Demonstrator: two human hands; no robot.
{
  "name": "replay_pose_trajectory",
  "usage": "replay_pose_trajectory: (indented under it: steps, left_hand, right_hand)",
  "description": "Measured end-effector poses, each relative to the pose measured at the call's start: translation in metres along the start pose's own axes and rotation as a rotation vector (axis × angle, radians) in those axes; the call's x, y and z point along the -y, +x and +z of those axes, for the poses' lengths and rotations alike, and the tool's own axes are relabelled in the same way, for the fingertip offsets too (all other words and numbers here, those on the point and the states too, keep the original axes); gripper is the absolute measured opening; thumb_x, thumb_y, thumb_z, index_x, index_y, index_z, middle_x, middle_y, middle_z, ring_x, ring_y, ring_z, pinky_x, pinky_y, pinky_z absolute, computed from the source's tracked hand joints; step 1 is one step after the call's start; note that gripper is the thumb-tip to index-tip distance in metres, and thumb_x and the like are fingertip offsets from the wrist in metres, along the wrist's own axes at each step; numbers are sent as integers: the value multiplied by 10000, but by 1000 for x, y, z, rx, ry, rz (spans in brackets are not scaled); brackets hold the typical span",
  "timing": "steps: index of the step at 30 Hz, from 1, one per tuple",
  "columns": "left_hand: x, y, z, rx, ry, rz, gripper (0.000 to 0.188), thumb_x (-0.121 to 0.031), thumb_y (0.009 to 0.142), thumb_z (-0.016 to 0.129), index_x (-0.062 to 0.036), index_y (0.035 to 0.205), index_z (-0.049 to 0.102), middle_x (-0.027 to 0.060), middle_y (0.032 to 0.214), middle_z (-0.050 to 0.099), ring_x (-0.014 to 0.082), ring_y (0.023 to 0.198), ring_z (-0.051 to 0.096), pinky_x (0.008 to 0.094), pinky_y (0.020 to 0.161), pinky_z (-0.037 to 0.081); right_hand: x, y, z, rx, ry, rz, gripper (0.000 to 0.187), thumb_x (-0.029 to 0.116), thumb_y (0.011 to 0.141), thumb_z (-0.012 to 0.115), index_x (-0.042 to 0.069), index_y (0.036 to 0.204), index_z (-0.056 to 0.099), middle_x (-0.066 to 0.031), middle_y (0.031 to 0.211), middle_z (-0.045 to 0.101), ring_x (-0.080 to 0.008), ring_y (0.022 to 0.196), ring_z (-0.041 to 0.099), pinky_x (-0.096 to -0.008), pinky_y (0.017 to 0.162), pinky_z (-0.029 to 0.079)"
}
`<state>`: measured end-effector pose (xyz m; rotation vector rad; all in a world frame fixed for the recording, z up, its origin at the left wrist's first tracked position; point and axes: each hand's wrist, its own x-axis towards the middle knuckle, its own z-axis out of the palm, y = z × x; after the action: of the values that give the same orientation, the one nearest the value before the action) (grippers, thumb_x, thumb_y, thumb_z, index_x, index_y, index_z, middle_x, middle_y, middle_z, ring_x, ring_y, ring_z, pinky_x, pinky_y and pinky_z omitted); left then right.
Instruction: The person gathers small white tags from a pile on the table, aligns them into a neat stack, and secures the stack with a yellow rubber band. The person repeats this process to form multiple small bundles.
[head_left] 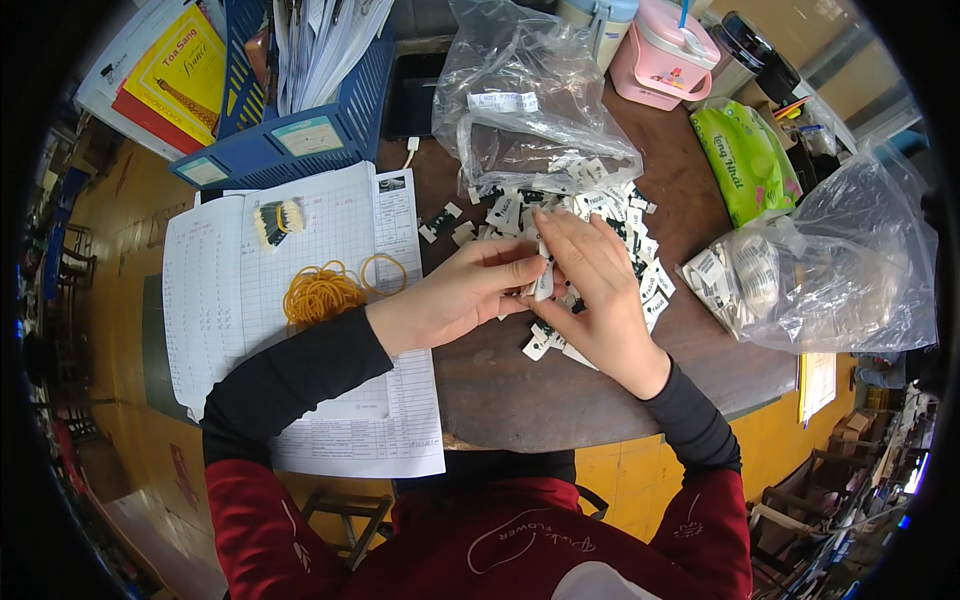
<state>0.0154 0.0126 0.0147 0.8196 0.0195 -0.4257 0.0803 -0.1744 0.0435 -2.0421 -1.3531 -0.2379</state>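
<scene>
Near the centre of the frame, a small stack of white labels point(544, 284) is held above the counter point(520, 395). The left hand point(460, 292) pinches it between thumb and fingers, while the right hand point(607, 295) cups its right side, fingers close together and thumb apart below them; whether they grip it too, I cannot tell. Under and around the right hand spreads a loose pile of black-and-white labels point(654, 280). Just left of the left hand, yellow rubber bands point(322, 294) lie on an open notebook point(205, 290), below a banded bundle point(279, 222). Beyond the pile, at upper centre, sits a clear plastic bag point(535, 110); another transparent bag point(840, 285), with white bundles inside, lies at right. Farther out are a green packet point(740, 160), a pink container point(655, 65) at upper right and a blue file rack point(350, 120) at upper left.
</scene>
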Motion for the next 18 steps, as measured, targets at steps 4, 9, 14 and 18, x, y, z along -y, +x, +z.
replay_pose_trajectory:
  steps: [4, 9, 14, 18]
  left_hand:
    - [0, -3, 3, 0, -82, -20, 352, -226, 1030, 554, 9, 1291, 531, 93, 1178, 619, 203, 1161, 612, 360, 1034, 484]
    - [-3, -1, -1, 27, -11, -56, 381, -237, 1031, 546, 16, 1312, 506, 123, 1250, 590, 243, 1210, 589, 378, 1062, 467]
    - [-2, -2, 0, 18, -12, -28, 402, -234, 1024, 565, 24, 1326, 504, 130, 1240, 605, 224, 1187, 604, 342, 1043, 474]
    - [-3, -2, 1, 8, 90, -11, 383, -224, 1017, 577, 38, 1294, 538, 138, 1239, 613, 220, 1181, 608, 323, 1010, 489]
  right_hand:
    - [0, 0, 0, 3, -58, -20, 701, 141, 708, 807, 37, 1355, 559, -123, 1273, 621, -296, 1226, 554, -493, 1092, 367]
    - [3, -2, -1, -28, -56, -8, 680, 158, 723, 798, 42, 1352, 565, -108, 1256, 627, -286, 1215, 561, -489, 1086, 369]
    - [1, -1, 0, -33, -104, -15, 643, 176, 739, 791, 41, 1332, 583, -97, 1234, 632, -277, 1192, 571, -493, 1088, 363]
    - [1, -2, 3, -23, -143, -23, 618, 178, 745, 790, 34, 1314, 597, -100, 1211, 637, -279, 1176, 576, -497, 1087, 362]
